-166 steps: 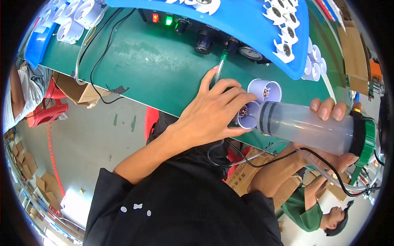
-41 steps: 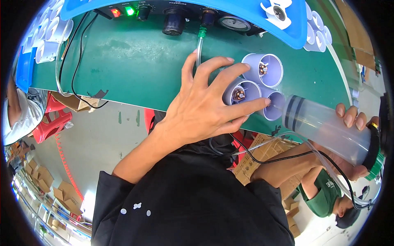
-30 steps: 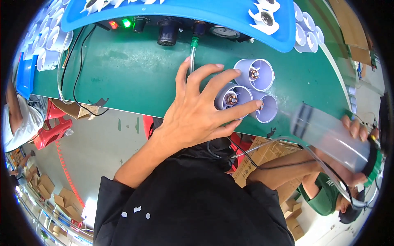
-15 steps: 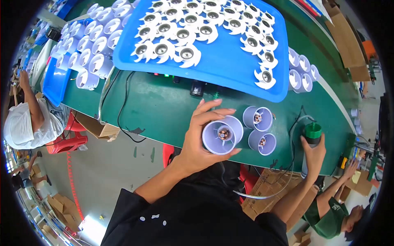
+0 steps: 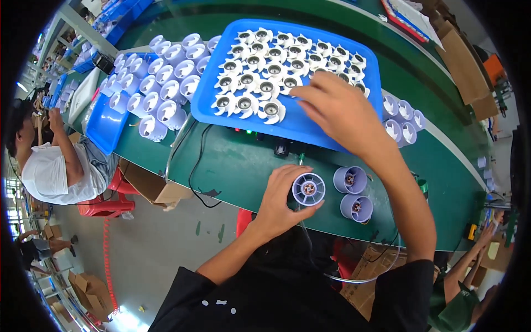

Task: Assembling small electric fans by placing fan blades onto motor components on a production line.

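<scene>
My left hand (image 5: pixel 279 196) grips a lavender fan housing (image 5: pixel 308 190), a round cup shape. Its spoked face is turned up, with copper-coloured parts in the middle. My right hand (image 5: pixel 337 110) reaches over the blue tray (image 5: pixel 207 105), thumb and forefinger apart beside a white fan impeller (image 5: pixel 290 83); its other fingers are partly hidden. Several more white impellers with dark round hubs lie in rows on the tray. Two lavender housings (image 5: pixel 350 180) stand on the green bench right of my left hand, copper-wound parts inside.
Lavender housings with white blades (image 5: pixel 171 113) crowd the bench at left, beside a blue bin (image 5: pixel 105 124). More (image 5: pixel 401 119) stand right of the tray. A green-topped tool (image 5: pixel 423 187) is partly behind my right forearm. Cables (image 5: pixel 202 166) cross the bench edge. Co-workers sit at both sides.
My right hand has left the green-topped tool and moved up over the tray. My left hand has turned the housing so its spoked face shows. The whole view has shifted.
</scene>
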Available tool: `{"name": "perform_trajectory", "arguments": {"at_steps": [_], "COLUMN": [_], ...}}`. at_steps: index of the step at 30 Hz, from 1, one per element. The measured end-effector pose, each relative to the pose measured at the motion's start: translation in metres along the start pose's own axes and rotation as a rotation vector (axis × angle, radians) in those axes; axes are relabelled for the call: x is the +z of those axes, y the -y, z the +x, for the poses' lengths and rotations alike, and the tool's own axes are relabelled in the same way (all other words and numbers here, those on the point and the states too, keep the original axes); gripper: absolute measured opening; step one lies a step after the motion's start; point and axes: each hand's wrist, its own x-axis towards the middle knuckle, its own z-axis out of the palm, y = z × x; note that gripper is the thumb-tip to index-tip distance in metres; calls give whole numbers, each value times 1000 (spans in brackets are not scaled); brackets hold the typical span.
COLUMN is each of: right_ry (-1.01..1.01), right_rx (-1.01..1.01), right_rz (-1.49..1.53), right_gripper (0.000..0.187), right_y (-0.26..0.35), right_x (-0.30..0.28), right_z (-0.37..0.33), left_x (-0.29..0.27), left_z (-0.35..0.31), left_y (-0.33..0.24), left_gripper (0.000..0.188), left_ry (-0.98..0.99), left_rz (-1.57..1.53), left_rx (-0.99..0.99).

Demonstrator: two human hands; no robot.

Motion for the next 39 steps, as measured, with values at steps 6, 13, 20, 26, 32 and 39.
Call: {"name": "perform_trajectory", "arguments": {"at_steps": [6,13,20,26,32,39], "right_ry": [125,-14,-166,-103,96,-13], "right_rx": [-220,-576,-694,717,858,760], "right_rz": [-362,-471,-461,1041,845,778], "right_gripper": [12,12,16,8,13,20], "right_y": [-17,-14,4,70,82,86], "right_x": [38,4,-23,-27,-12,-21], "right_z": [19,3,-44,-90,-99,-105], "left_x": [2,-4,-3,-10,-12,-10], "left_z": [-3,-6,-4,-4,-8,-9], "left_y": [-1,-2,-1,-14,-22,-22], "left_gripper": [63,62,63,69,65,65], "left_ry": [-52,-57,-125,-137,-29,-21], "left_rz": [-37,-77,-46,20,156,128], "left_rx": [-61,-55,-50,-80,-35,-60]}}
